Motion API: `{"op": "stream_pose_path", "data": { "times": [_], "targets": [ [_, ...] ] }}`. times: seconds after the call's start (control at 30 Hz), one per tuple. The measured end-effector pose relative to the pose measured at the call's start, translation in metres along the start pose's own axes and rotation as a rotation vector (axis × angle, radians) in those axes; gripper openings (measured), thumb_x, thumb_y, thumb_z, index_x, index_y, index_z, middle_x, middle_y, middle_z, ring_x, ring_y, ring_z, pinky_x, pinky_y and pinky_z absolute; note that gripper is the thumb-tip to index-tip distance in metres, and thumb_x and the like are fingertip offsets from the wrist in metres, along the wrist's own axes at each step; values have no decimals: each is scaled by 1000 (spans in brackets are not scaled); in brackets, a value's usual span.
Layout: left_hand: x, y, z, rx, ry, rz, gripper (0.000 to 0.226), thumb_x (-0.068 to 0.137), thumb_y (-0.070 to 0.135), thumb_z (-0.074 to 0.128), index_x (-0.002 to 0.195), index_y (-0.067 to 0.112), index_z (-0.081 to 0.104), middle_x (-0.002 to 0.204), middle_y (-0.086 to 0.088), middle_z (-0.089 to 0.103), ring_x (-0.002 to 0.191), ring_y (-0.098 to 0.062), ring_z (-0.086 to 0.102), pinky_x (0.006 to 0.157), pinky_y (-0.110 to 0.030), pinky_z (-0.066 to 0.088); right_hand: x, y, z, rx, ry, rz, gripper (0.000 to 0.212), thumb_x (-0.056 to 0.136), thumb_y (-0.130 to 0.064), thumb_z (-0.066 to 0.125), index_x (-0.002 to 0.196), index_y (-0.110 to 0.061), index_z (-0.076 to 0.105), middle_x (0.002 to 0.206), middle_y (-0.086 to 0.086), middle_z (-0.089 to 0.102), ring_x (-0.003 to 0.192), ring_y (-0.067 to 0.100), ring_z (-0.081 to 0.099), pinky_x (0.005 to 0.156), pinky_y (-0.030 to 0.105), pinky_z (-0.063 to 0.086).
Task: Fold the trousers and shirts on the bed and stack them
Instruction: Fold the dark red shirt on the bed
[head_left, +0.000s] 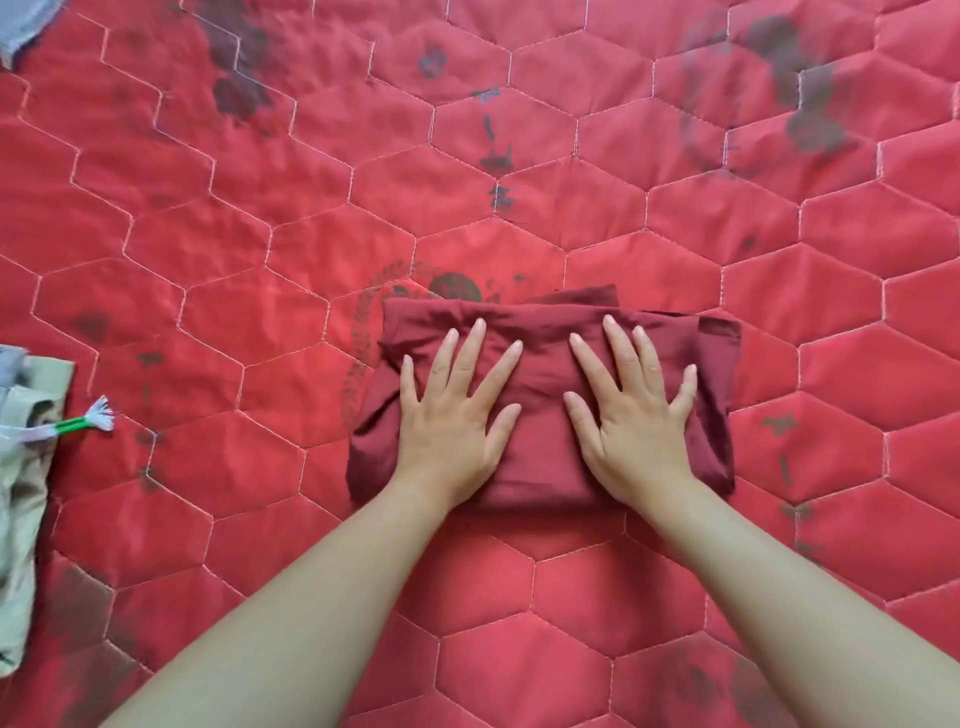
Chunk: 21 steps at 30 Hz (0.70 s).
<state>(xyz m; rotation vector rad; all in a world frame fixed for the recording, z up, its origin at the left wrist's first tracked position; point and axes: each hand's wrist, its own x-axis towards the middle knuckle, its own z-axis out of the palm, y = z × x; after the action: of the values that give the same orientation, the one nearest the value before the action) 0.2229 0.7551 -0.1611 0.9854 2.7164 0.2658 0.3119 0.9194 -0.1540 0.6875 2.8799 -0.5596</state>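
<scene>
Two bare forearms reach across a bed's red hexagon-quilted bedspread (519, 649). The left hand (452, 421) and right hand (631, 410) press flat, fingers spread straight, side by side on a folded dark maroon cloth garment (540, 431) at the bed's centre. Far left lies a beige garment (23, 493) with a green-and-white drawstring (85, 421); beyond it, a grey cloth (23, 23).

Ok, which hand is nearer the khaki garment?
Left. The left hand rests on the maroon bundle, on the half toward the khaki garment; the right hand on the farther half.

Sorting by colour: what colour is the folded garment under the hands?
The garment is plain dark red, head view.
</scene>
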Motion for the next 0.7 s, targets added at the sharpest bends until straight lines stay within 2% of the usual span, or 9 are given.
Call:
{"op": "stream_pose_path", "data": {
  "times": [0.17,0.33,0.5,0.63,0.7],
  "targets": [
    [-8,0,6,-1,31,5,55,90,50,32,143,39,26,155,-1,21,141,-23,23,108,-57,14,-10,2,6,-22,-12,-3,56,89,-54,26,144,-42,21,157,-9,10,144,17,5,108,61,6],
    [-28,3,3,12,-15,16,55,90,50,31,143,38,27,155,-2,21,141,-24,24,108,-58,16,-33,-1,7,-10,-15,-3,56,89,-50,37,143,-39,26,156,-7,14,144,20,10,107,61,11],
    [-57,5,-4,36,-79,38,56,90,51,28,144,39,24,156,-1,17,142,-23,21,108,-59,16,-60,-3,8,-1,-67,-12,58,91,-47,46,144,-38,25,157,-8,9,144,18,5,108,61,9],
    [-71,2,-11,-37,-42,-119,58,90,50,35,144,44,16,158,3,6,144,-19,5,109,-58,4,-69,-2,-3,82,28,43,56,90,-41,50,142,-37,30,156,-8,15,143,19,8,107,63,5],
    [-80,1,-17,-82,-36,-195,58,91,50,37,144,45,14,158,4,4,144,-19,3,110,-58,4,-77,-1,-11,125,58,106,55,90,-38,52,141,-34,34,154,-5,19,142,22,12,107,62,10]
  ]
}}
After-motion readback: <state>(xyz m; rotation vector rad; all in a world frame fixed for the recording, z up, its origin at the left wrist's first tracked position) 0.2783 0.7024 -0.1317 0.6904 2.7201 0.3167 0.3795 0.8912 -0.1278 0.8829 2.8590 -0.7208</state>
